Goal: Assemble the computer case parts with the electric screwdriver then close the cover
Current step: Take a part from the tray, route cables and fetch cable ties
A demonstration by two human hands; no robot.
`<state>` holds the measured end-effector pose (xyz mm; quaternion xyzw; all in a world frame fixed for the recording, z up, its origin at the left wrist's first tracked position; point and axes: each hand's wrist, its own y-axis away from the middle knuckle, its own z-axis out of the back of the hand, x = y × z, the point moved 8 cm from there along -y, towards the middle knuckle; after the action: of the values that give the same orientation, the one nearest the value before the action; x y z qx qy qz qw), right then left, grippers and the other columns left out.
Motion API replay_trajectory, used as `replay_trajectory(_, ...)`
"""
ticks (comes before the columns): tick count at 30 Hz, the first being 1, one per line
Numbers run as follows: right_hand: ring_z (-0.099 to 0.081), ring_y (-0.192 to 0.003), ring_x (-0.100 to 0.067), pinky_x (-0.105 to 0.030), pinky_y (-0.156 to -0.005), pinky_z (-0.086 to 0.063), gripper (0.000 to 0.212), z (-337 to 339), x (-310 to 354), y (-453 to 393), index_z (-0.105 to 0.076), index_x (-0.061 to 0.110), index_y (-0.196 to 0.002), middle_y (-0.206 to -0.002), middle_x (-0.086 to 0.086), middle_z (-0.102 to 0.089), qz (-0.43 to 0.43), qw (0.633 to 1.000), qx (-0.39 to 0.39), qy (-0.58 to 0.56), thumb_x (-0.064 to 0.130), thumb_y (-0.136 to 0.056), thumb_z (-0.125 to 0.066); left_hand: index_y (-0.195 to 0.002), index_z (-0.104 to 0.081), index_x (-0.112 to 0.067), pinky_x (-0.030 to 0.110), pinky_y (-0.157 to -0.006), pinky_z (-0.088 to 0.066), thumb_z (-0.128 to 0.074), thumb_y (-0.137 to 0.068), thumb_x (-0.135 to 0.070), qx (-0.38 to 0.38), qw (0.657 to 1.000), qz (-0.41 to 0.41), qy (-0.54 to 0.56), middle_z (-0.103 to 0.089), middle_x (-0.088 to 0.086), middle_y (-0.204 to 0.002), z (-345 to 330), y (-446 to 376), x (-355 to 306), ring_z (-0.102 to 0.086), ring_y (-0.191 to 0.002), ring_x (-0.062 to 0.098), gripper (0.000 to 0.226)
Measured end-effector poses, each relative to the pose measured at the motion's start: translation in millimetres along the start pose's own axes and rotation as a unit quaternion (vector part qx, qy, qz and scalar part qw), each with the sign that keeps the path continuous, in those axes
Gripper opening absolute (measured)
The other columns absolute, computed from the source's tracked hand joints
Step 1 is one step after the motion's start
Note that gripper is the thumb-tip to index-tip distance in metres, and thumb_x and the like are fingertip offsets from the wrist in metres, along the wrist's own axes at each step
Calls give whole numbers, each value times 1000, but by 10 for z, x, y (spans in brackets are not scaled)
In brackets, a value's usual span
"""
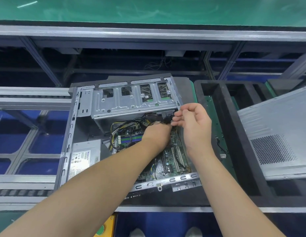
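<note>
Open grey metal computer case (pixel 83 106): right hand (pixel 191 124) fingers pinch black cable connector (pixel 167 121); left hand (pixel 156 134) reaches beside it, finger state indeterminable.

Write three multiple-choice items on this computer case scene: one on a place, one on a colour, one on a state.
1. Where is the detached perforated grey metal side cover?
A. right of the case
B. left of the case
C. fitted on the case

2. What colour is the mat on the far bench?
A. red
B. green
C. white

3. What state is the open grey metal computer case in?
A. closed
B. open, motherboard exposed
C. upright and sealed

Key: 1 A, it leans at the right edge; 2 B, green fills the top; 3 B, the green motherboard shows.
</note>
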<state>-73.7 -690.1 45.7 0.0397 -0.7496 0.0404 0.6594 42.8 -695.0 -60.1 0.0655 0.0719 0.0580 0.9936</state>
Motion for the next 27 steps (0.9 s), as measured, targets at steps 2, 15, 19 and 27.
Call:
replay_trajectory(2,-64,-71,-19,-32,-64,-60,19,-3,3,6,-61,3,-98,-77,-3,-67,-4,1000,0,-3,-6,-101,-45,-122,-57,-17,40,-76,-51,-51,-95,-4,6,1000,-26,-14,-72,9,-107,-34,-9,-43,-69,-99,34,31)
replay_trajectory(15,-64,-72,-20,-34,-64,-59,23,-7,19,5,-62,6,-95,-81,-9,-66,-7,1000,-1,1,-9,-98,-46,-113,-61,-15,37,-76,-49,-56,-92,0,25,999,-22,-32,-72,7,-107,12,-48,-122,-69,-101,32,26)
replay_trajectory(19,-64,-72,-18,-33,-64,-59,21,0,7,9,-63,2,-97,-82,-10,-66,-8,1000,0,3,-10,-97,-45,-111,-65,-14,39,-86,-51,-54,-94,-2,25,996,-43,-71,-72,6,-109,14,-75,-183,-70,-103,31,23)
replay_trajectory(27,-66,-74,-15,-30,-64,-60,20,-13,-1,10,-62,-1,-100,-85,-10,-67,-8,999,3,36,-10,-97,-45,-114,-67,-12,40,-90,-51,-54,-95,-3,38,984,-91,-146,-70,5,-116,13,-43,-319,-67,-111,32,25)
